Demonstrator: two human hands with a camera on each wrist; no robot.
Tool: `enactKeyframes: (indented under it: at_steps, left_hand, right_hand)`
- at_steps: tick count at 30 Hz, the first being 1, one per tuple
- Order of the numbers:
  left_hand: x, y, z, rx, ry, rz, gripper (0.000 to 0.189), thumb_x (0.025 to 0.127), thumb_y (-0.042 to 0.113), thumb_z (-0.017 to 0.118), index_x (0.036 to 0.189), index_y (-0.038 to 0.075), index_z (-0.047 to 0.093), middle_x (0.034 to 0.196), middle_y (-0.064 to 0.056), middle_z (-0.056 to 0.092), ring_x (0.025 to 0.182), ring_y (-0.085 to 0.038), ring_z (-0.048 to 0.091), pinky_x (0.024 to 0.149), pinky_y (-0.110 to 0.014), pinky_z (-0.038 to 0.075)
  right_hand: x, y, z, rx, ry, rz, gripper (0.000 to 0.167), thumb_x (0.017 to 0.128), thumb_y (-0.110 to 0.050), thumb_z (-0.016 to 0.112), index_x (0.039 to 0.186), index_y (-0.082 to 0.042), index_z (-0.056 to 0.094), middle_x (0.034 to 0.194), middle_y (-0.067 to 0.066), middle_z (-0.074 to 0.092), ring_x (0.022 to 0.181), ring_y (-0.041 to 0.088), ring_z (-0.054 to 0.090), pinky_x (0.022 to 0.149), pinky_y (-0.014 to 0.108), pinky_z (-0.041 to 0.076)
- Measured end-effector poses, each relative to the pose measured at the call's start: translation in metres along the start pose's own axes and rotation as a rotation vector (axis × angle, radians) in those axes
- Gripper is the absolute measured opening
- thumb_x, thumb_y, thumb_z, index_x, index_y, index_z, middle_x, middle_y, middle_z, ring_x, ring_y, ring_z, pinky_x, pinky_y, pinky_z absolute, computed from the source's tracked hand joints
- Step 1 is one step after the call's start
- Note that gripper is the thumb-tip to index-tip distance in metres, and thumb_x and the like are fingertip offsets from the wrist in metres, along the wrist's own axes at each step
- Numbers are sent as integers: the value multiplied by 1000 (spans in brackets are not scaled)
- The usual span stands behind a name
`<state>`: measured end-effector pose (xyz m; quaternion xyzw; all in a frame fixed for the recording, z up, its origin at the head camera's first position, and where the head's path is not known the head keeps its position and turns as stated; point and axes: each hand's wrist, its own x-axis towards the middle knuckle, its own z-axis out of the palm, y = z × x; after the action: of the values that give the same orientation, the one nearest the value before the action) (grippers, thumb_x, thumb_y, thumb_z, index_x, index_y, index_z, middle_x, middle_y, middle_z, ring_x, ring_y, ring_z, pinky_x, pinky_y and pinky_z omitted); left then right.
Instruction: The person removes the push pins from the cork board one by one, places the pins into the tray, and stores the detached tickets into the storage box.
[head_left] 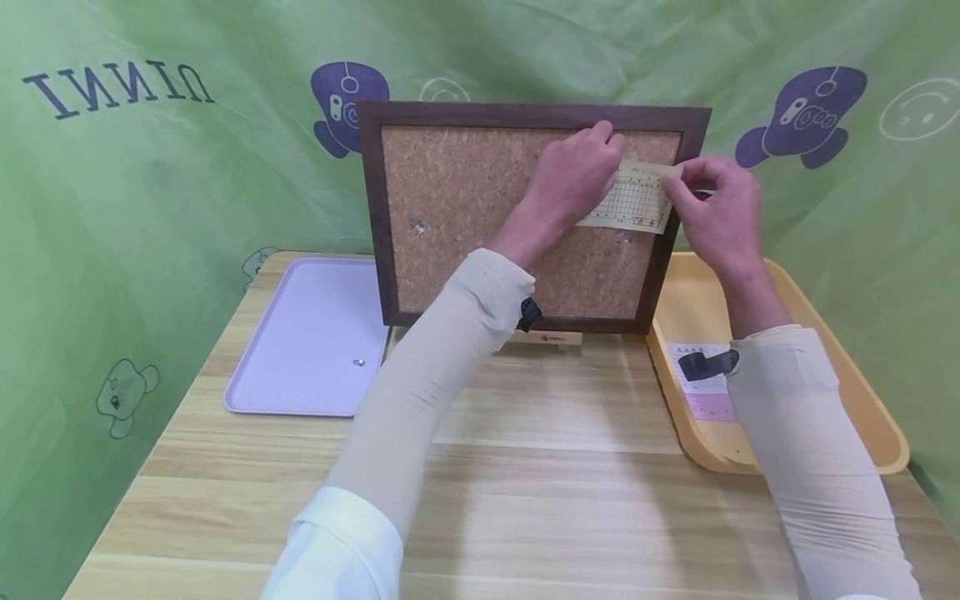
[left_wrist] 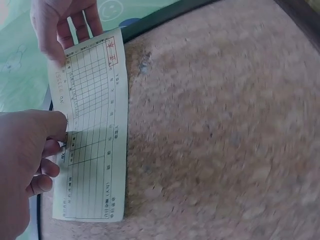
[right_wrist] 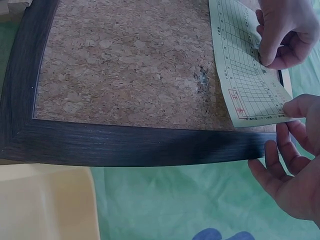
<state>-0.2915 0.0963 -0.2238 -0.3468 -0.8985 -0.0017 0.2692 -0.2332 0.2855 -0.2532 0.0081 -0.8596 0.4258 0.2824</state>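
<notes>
A pale yellow printed receipt slip (head_left: pixel 628 198) with a grid and a red box lies against the upper right of a framed cork board (head_left: pixel 480 208). My right hand (head_left: pixel 716 208) pinches the slip's upper right corner between thumb and forefinger; its other fingers are by the dark frame (right_wrist: pixel 130 145). My left hand (head_left: pixel 573 171) is at the slip's upper edge, fingers curled. Its thumb and forefinger press there on something small, mostly hidden by the fingertips in the left wrist view. The slip's left part is behind this hand in the head view.
A lilac tray (head_left: pixel 300 333) on the left bears a small silver tack (head_left: pixel 359 362). On the right, a yellow tray (head_left: pixel 862 392) holds a white-and-pink printed slip (head_left: pixel 708 406). The board stands on a wooden table (head_left: pixel 547 500), before a green curtain (head_left: pixel 187 167).
</notes>
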Motion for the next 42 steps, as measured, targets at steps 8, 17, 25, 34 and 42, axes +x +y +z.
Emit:
enactKeyframes:
  at_steps: [8,17,25,34,42]
  left_hand:
    - [1,-2,0,36,-6,38,33,107,15,41,124,6,68,115,-7,65,90,-16,66,70,-28,58]
    - [-1,-6,3,2,44,46,27,105,19,51,122,6,69,112,-6,66,90,-17,66,69,-27,57]
    - [0,-7,1,16,20,49,27,105,20,50,121,7,68,111,-5,68,87,-15,67,68,-27,57]
    - [-3,-8,2,-8,22,43,29,105,16,46,121,7,68,107,-5,70,73,-10,53,61,-25,51]
    - [-8,-11,12,-97,150,9,27,102,13,46,110,8,71,90,0,65,61,-9,41,53,-24,38]
  right_hand:
    - [0,1,1,-9,4,-7,13,95,-24,70,96,-11,72,93,-10,61,88,5,59,77,16,48]
    - [0,0,1,-23,0,0,20,96,-24,69,102,-5,74,93,-10,61,87,4,59,76,16,46]
    - [0,0,0,-38,-10,11,30,97,-25,67,109,1,73,94,-10,61,86,4,58,75,16,45]
    - [0,0,0,-32,-4,10,28,96,-25,67,107,0,73,95,-10,61,89,5,60,78,16,47]
    - [-1,0,1,-23,9,-1,23,96,-23,68,103,-2,73,94,-11,61,89,5,60,78,16,47]
